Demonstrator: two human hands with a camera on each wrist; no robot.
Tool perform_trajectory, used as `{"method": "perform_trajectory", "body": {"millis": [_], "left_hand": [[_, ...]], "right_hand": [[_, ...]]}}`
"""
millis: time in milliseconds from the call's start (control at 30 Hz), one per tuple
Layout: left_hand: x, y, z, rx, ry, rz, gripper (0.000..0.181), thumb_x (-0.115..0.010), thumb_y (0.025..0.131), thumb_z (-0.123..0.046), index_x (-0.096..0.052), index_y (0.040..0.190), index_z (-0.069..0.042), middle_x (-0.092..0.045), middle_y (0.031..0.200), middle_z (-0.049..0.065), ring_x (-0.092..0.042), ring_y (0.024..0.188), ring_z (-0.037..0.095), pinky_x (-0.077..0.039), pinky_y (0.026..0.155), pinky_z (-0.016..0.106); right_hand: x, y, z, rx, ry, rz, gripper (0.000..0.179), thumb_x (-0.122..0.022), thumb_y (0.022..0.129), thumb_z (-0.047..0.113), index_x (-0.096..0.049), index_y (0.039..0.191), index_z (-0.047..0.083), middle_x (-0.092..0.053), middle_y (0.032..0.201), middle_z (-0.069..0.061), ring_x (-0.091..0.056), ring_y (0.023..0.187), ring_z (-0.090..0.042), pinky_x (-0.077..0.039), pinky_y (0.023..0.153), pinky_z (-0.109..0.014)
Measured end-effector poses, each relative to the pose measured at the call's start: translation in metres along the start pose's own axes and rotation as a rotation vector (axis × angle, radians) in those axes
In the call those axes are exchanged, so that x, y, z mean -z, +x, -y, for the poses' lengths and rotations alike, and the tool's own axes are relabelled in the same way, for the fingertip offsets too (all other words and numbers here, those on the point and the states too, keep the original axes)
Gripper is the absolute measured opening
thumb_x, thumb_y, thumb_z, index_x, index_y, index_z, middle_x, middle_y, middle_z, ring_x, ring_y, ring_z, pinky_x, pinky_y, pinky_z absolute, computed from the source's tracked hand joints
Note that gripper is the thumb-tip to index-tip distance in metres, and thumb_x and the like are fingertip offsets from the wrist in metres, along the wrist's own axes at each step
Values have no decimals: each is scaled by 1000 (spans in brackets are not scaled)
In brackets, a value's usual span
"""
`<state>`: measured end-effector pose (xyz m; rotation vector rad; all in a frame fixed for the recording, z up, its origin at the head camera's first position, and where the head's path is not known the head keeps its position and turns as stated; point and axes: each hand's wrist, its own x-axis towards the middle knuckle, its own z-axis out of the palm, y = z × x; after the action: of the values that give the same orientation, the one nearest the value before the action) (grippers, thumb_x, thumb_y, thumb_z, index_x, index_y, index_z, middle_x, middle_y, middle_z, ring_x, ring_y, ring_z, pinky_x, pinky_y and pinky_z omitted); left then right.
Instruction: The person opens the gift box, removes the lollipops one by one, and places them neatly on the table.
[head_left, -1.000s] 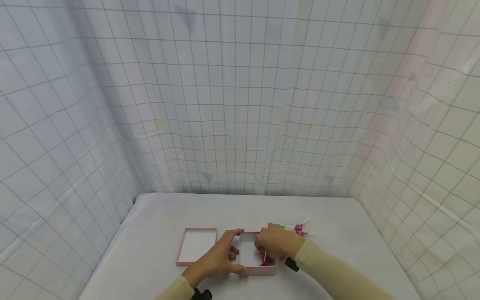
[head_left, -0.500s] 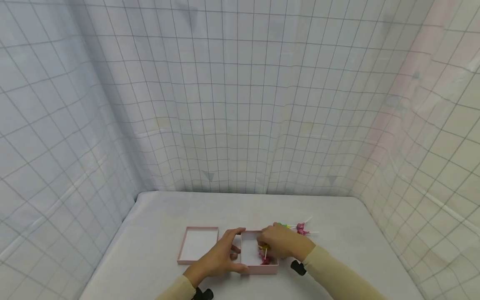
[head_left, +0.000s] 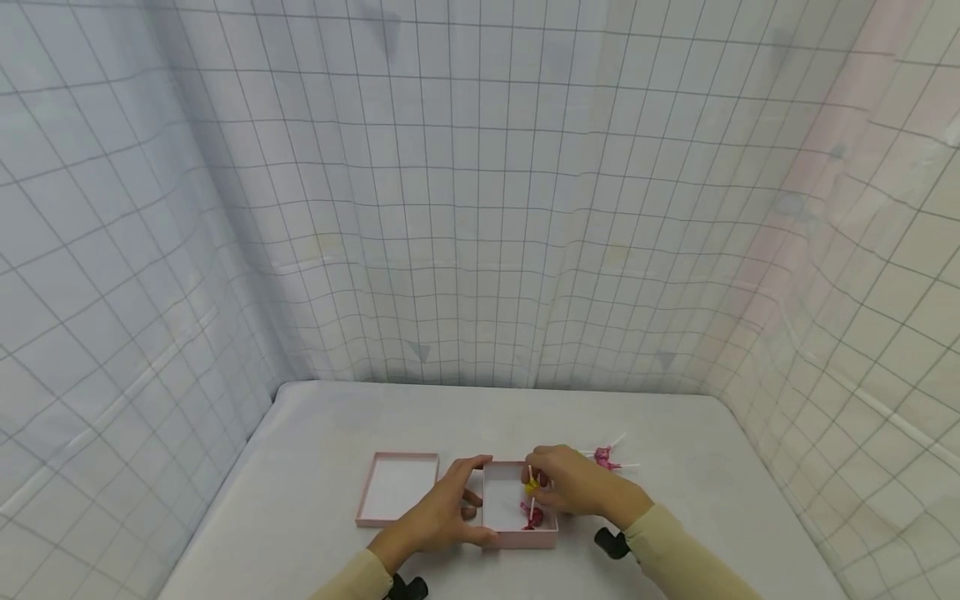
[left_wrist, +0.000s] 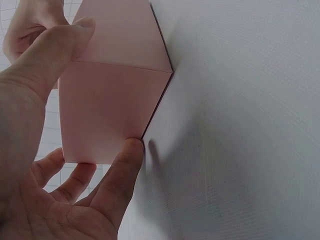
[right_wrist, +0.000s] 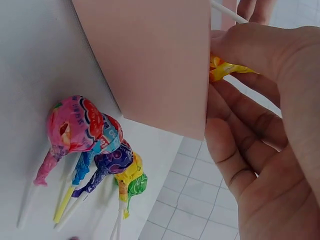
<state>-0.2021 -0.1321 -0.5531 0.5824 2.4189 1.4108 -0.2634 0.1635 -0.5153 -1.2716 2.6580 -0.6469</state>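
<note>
A pink open-topped box (head_left: 519, 540) stands on the white-covered table. My left hand (head_left: 438, 510) grips its left side, thumb on the front wall and fingers spread toward the far corner. Over the box's right side, my right hand (head_left: 573, 482) pinches a yellow-wrapped lollipop (head_left: 532, 485), its white stick pointing up. In the right wrist view, the yellow wrapper (right_wrist: 227, 70) shows between thumb and fingers, right at the box rim. A dark pink lollipop (head_left: 534, 517) lies inside, near the front right corner.
Left of the box lies its shallow pink-rimmed lid (head_left: 397, 490), white inside facing up. Several more lollipops rest on the table beyond the right hand, including a pink one (head_left: 603, 457) and, in the right wrist view, a purple one (right_wrist: 114, 162). Grid-patterned curtains (head_left: 480, 250) surround the table.
My right hand has shifted slightly right, so the yellow lollipop shows more fully inside the box. The left hand keeps its grip on the box.
</note>
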Motion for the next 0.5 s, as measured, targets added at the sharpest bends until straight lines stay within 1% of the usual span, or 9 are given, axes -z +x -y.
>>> {"method": "perform_trajectory", "body": {"millis": [133,200,300,400,500], "left_hand": [[0,1,1,9,18,2,119,-106,89,-29,-32,182,-12,-40,180,20,-72,127,22,-70,101,37],[1,2,0,13,42,1,120,-106,89,-32,-32,182,-13,-42,179,19,-71,127,21,-69,101,36],[1,2,-2,11,96,1,120,-106,89,-33,-32,181,-11,-43,177,19,-72,127,23,-69,101,36],[0,2,-6,-14,162,-4,120,-106,89,-33,-32,180,-8,-40,179,20,-73,133,30,-69,106,41],[-3,2,-10,-48,225,-16,122,-104,89,-37,-31,180,-3,-34,184,22,-68,146,40,-66,119,54]], "right_hand": [[1,-4,-4,45,50,-61,13,-87,105,9,-77,113,14,-75,105,6,-66,91,-1,-61,77,-16],[1,-6,-7,58,66,-85,14,-87,105,8,-78,114,14,-77,106,4,-68,91,-2,-64,76,-18],[0,-9,-9,65,96,-113,14,-86,106,9,-78,118,13,-80,109,1,-70,93,-2,-69,76,-23],[0,-14,-9,66,124,-143,17,-86,107,10,-80,122,9,-81,113,0,-70,95,0,-72,79,-29],[-1,-19,-11,73,135,-181,20,-87,106,9,-81,125,7,-81,116,0,-69,96,2,-74,80,-32]]}}
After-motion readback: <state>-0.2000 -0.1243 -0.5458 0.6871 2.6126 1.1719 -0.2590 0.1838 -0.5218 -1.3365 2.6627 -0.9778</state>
